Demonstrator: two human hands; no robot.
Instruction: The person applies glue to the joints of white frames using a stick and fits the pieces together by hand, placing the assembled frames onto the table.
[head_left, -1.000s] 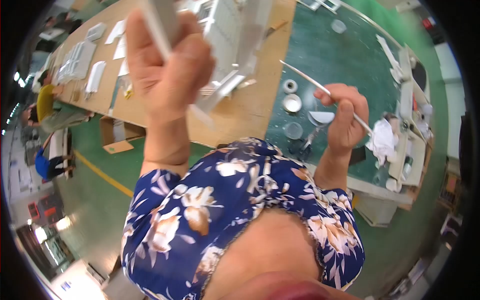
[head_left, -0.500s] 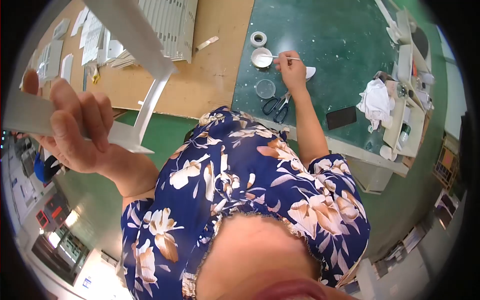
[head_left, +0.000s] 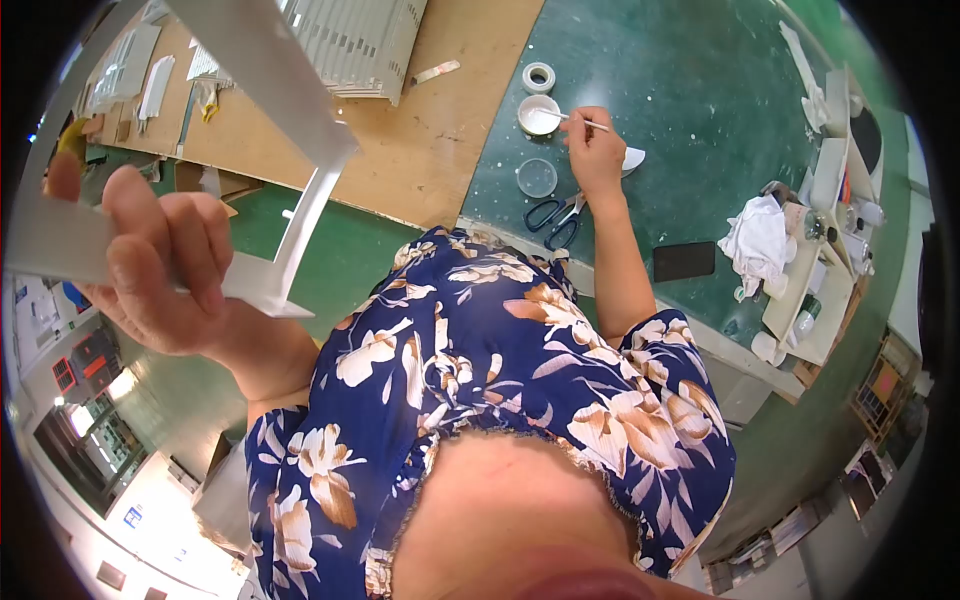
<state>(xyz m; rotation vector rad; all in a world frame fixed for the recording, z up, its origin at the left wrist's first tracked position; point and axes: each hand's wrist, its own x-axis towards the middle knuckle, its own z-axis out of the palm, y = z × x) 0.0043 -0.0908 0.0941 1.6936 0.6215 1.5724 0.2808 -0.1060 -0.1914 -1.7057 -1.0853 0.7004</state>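
Observation:
On the left, my left hand is closed around one side of a white rectangular frame, held up close to the camera. The frame's left part is cut off by the dark image edge. Over the green table, my right hand pinches a thin white stick. The stick's far end reaches into a small white cup with white contents. Beside the cup lie a roll of white tape and a clear round lid. Dark-handled scissors rest just below my right hand, near a white piece.
A black phone and a crumpled white cloth lie on the green table. An open-sided tray with bottles lines its right edge. Stacked white slotted panels stand on the brown board at the left.
The view has shifted slightly, so the tables appear turned. My left hand still holds the frame. My right hand stays at the cup, with the stick tilted a little differently.

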